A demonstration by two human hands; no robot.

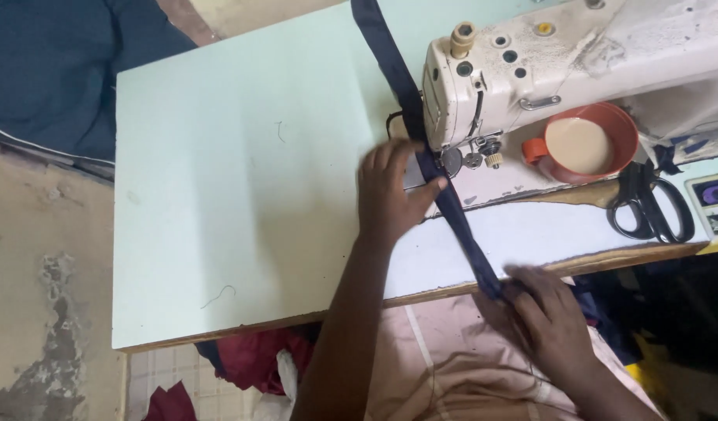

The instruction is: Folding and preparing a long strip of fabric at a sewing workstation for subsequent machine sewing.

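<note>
From above, the left hand [390, 195] presses flat on the navy fabric strip [460, 226] beside the sewing machine [546, 62]. The right hand [550, 316] pinches the strip at the pale table [242, 195] edge. Black scissors [647, 206] lie nearby.

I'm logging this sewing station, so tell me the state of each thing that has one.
Navy strip: stretched taut under the machine's foot.
Left hand: flat, pressing the strip.
Right hand: fingers pinching the strip's near end.
Scissors: closed, lying flat.
Orange cup: upright, full.
</note>
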